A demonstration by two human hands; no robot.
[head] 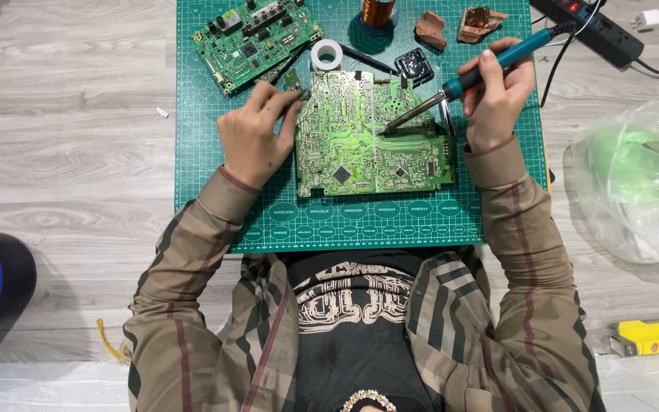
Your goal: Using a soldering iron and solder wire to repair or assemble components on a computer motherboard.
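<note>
Between the two hands, on the green cutting mat, lies a light green circuit board, flat, solder side up, its long axis running left to right.

Right hand: fingers wrapped around the teal handle of a soldering iron, held like a pen. The iron's long axis slants from the cord end, up and to the right of the fingers, down and leftward to the metal tip, which meets the board near its middle. The board lies left of and below this grip.

Left hand: fingers bent and pinched narrow at the board's upper left corner; whether they hold anything small there cannot be told. The board lies directly to the right of these fingers.

Nearer hand: left, touching the board's edge; the right reaches it only through the iron.

Beyond the fingers, at the mat's far edge: a second, darker circuit board, a white roll of tape, a copper wire spool. A black power strip lies to the far right.
</note>
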